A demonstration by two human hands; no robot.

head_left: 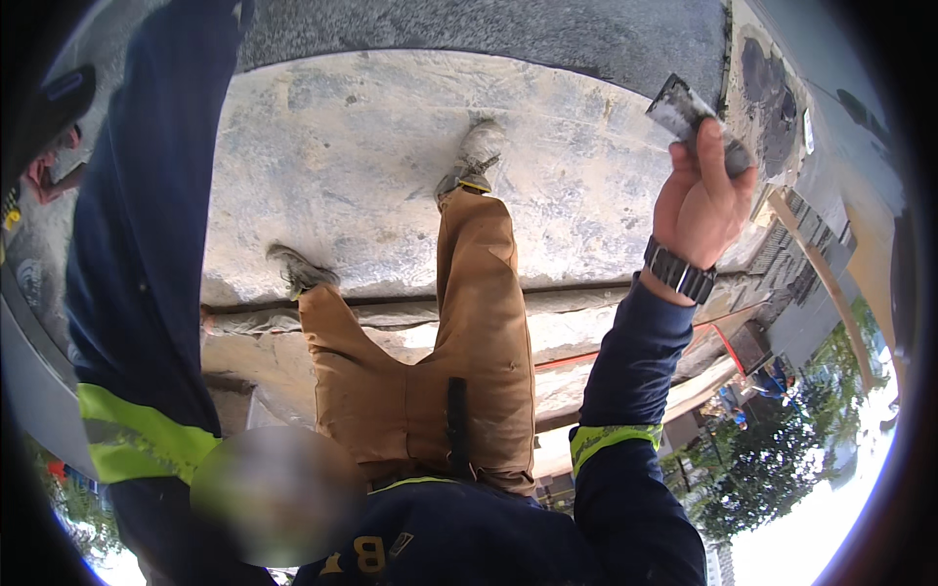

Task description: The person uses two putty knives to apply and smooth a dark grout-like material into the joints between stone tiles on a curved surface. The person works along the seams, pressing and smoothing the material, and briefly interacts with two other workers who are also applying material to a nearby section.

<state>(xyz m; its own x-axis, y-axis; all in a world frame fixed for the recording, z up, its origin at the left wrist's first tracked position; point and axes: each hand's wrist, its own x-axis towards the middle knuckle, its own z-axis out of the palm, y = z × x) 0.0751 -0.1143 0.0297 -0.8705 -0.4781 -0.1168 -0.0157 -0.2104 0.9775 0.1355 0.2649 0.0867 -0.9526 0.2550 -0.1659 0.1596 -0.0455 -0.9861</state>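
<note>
My right hand (710, 190) is raised at the right, closed on a small flat scraper (679, 105). The scraper is rectangular, dark at the rim and smeared with whitish material. Its end toward my palm is partly hidden by my thumb and fingers. A dark segmented watch band (677, 272) circles my right wrist. My left arm (147, 225), in a dark blue sleeve with a yellow-green band, reaches up the left side and leaves the picture at the top. The left hand lies outside the frame.
My dusty shoes (481, 146) stand on a pale, plaster-smeared board or slab (371, 146). Beyond it lies rough grey ground (489, 34). Another person (54, 166) is partly visible at the left rim. A wooden plank (826, 278) and an orange-red bar (727, 349) are at the right.
</note>
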